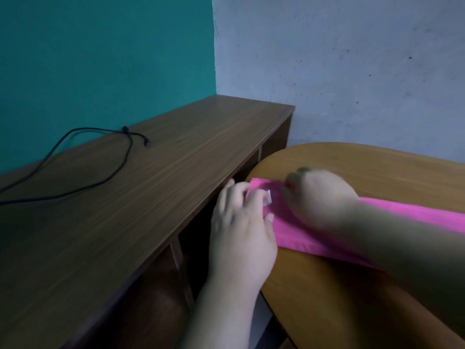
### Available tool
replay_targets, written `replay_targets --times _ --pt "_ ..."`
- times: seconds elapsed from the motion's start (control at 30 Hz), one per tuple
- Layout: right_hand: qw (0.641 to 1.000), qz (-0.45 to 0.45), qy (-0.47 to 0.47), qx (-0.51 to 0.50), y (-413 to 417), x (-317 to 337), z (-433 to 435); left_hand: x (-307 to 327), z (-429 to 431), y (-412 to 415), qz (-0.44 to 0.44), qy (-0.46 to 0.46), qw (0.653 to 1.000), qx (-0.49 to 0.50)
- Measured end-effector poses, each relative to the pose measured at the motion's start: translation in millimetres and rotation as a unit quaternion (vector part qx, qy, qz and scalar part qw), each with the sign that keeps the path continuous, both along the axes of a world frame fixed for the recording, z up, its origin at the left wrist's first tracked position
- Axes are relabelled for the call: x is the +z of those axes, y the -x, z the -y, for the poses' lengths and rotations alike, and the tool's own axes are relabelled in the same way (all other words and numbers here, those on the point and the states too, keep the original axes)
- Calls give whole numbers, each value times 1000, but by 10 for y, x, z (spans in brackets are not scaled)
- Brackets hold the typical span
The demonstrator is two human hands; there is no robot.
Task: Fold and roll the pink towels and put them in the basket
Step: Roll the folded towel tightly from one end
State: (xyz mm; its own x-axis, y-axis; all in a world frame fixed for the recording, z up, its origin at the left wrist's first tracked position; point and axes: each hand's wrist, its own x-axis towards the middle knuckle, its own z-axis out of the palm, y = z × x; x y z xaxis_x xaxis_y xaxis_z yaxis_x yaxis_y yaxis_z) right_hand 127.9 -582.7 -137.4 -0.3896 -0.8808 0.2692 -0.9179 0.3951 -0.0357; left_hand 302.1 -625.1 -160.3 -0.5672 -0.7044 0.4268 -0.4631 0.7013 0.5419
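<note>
A pink towel, folded into a long narrow strip, lies across the rounded wooden table and runs off toward the right edge of the view. My left hand rests on the strip's left end at the table's edge, with its fingers pinching the fabric there. My right hand is blurred and curled over the same end from the far side, touching the towel. Its forearm hides the middle of the strip. No basket is in view.
A long wooden shelf unit stands to the left against a teal wall, with open compartments facing the table. A black cable lies on its top. A grey wall stands behind the table.
</note>
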Motion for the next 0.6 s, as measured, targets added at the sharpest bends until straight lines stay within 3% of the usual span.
replay_targets --times 0.1,0.2,0.4,0.6 --pt "998 13 -45 31 -66 -141 -335 77 -85 115 40 46 993 -96" --pt "992 98 -73 43 -59 -164 -451 35 -127 208 143 2 978 -149" --pt "973 125 -189 43 -54 -43 -575 -18 -58 265 274 -18 959 -70" --pt "976 79 -188 -76 19 -115 -922 74 -26 294 325 -49 944 9"
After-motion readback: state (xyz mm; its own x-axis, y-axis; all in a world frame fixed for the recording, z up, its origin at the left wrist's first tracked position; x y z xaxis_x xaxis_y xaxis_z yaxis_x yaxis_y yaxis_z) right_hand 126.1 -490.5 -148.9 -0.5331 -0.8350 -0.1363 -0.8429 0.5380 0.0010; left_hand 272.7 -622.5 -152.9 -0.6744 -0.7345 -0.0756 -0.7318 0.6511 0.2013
